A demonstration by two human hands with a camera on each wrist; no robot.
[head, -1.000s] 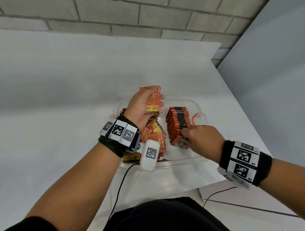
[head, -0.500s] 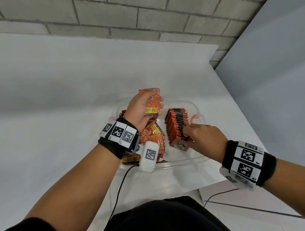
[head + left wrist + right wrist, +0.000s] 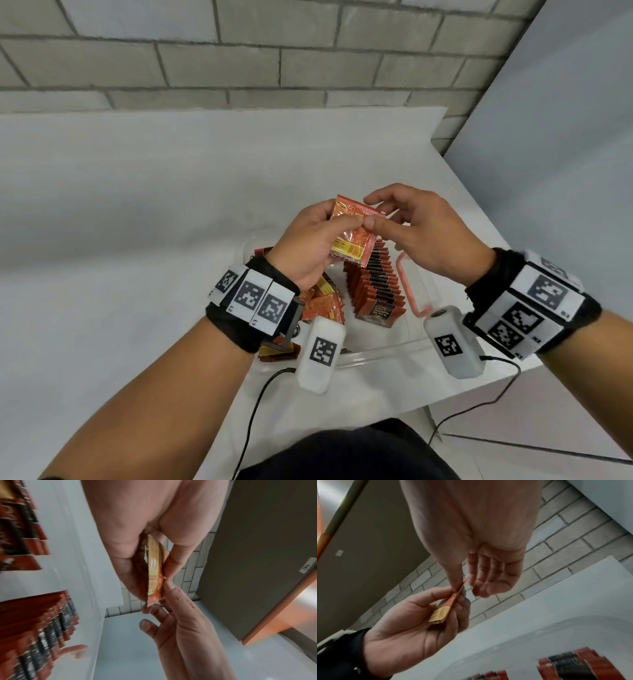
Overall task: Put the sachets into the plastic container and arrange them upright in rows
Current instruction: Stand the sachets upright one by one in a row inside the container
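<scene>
Fingers [image 3: 346,222] of the left hand [image 3: 308,246] hold a small stack of orange sachets [image 3: 352,236] up above the plastic container [image 3: 416,329]. Thumb and finger of the right hand [image 3: 421,233] pinch the stack's top edge. Inside the container, a row of sachets [image 3: 373,284] stands upright, with loose sachets [image 3: 323,301] piled beside it. The container sits on the white bench [image 3: 137,240].

Bare lab-like room, block wall [image 3: 239,61], white table [image 3: 120,212]
</scene>
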